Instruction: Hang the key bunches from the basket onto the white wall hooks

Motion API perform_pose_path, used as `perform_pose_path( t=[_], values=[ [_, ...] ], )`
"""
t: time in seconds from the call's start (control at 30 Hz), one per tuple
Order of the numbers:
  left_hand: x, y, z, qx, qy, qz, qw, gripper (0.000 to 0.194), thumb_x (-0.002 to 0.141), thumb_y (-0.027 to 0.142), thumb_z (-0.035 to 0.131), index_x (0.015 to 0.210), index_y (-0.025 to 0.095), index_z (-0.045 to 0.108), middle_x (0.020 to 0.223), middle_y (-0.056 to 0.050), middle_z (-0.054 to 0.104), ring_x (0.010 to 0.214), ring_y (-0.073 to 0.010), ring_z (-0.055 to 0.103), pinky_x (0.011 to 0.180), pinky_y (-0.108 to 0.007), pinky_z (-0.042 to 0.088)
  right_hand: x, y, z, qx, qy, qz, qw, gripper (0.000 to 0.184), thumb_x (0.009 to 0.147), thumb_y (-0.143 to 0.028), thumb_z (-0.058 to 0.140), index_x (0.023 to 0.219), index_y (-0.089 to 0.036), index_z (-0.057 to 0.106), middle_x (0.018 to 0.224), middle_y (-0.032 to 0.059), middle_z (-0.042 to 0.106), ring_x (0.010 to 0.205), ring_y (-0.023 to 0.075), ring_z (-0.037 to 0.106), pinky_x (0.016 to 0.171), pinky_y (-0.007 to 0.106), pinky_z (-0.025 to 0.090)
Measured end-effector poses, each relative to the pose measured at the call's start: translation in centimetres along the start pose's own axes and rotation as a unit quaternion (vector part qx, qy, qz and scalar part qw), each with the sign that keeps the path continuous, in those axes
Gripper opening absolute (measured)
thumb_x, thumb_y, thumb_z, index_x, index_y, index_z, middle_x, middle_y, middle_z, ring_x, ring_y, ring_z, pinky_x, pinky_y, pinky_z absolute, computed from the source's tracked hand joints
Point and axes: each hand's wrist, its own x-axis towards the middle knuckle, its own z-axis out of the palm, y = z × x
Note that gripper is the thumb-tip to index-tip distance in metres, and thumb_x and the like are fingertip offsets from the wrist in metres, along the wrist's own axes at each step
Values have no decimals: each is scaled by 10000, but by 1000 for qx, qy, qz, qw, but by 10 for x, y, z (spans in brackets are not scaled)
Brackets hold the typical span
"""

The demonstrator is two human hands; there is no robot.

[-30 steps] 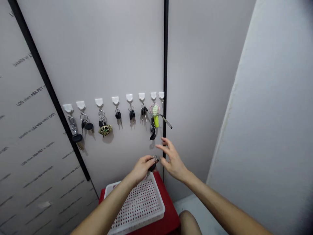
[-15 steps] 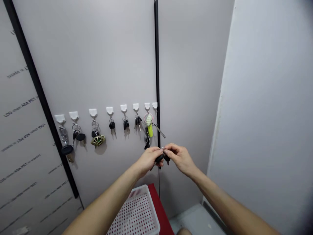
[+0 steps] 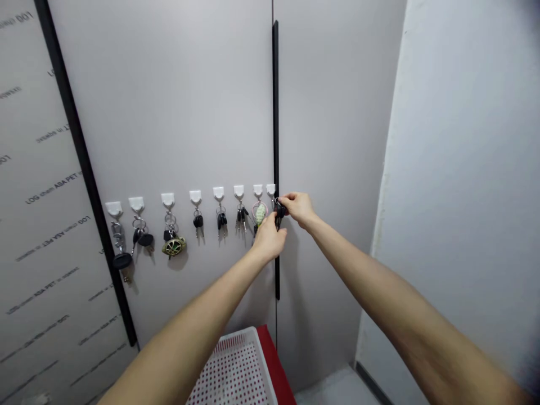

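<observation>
A row of white wall hooks [image 3: 195, 196] runs across the grey panel, most of them carrying key bunches. My right hand [image 3: 297, 207] is closed on a black key bunch [image 3: 279, 210] and holds it at the rightmost hook [image 3: 270, 189]. My left hand [image 3: 270, 241] is just below, fingers curled, beside the green-tagged keys [image 3: 260, 214] on the neighbouring hook; I cannot see what, if anything, it holds.
A black vertical strip [image 3: 275, 140] divides the panels right beside the last hook. A white perforated basket [image 3: 236, 374] sits on a red surface [image 3: 277, 368] below. A white wall [image 3: 464, 169] closes the right side.
Both hands rose from above the basket to the hooks. The black key bunch passed from the left hand to the right, which now holds it at the rightmost hook.
</observation>
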Motion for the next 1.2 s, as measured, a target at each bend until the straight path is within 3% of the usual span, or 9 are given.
perform_pose_path(
  t=[0.17,0.27,0.4,0.5,0.6,0.67,0.73,0.9,1.2],
  values=[
    [6,-3,-6,24,-3,-22,999,418,620,166,422,1033,108,410,968,-109,504,843,-179,471,764,-298,332,13,6,13,-149,73,-36,986,120,566,-218,488,620,-126,543,563,17,541,476,88,477,489,223,385],
    [-5,-4,-7,10,-12,-6,1000,412,618,156,423,1028,110,417,994,-109,483,794,-155,486,751,-278,341,11,11,14,-207,73,-52,974,123,584,-211,463,609,-136,557,573,23,553,533,106,490,551,238,379],
    [-37,-24,-10,-61,-18,29,998,364,606,144,436,970,153,452,973,-67,470,707,-104,489,666,-225,371,-12,20,7,-168,63,-91,979,191,622,-193,395,688,-138,565,602,18,549,549,97,478,564,225,365],
    [-63,-53,-19,-121,22,-12,992,365,578,137,468,941,166,452,728,4,477,565,-62,441,545,-179,361,-47,20,7,-101,106,-124,981,239,622,-195,391,795,-133,544,558,-7,499,494,80,425,516,215,345],
    [-81,-69,-40,-175,106,-64,977,428,583,117,451,1003,169,390,531,68,358,463,-38,352,481,-153,318,-89,6,22,10,-2,-131,991,381,601,-173,427,980,-153,456,476,-58,413,423,59,351,454,199,315],
    [-86,-65,-60,-207,148,-43,966,542,592,102,438,1102,190,278,516,80,332,451,-32,329,478,-147,305,-114,-12,37,101,-129,-125,979,556,590,-138,442,1126,-193,302,471,-75,401,407,54,333,429,193,305],
    [-88,-53,-82,-224,170,11,960,650,597,99,440,1165,230,152,521,84,336,455,-31,326,482,-146,301,-130,-32,52,177,-206,-118,955,689,591,-115,446,1193,-242,134,490,-78,417,403,56,335,410,195,300],
    [-93,-35,-119,-222,165,62,959,722,597,93,447,1192,243,68,505,85,334,456,-33,318,479,-148,298,-143,-61,83,263,-255,-115,923,770,592,-95,449,1198,-300,19,487,-86,398,391,55,326,373,190,285],
    [-105,-73,-135,-163,160,20,973,660,618,107,437,1179,238,114,540,75,339,474,-33,344,493,-154,320,-147,-50,123,211,-275,-132,929,703,616,-110,421,1203,-241,58,496,-85,390,408,45,351,410,180,322]
  ],
)
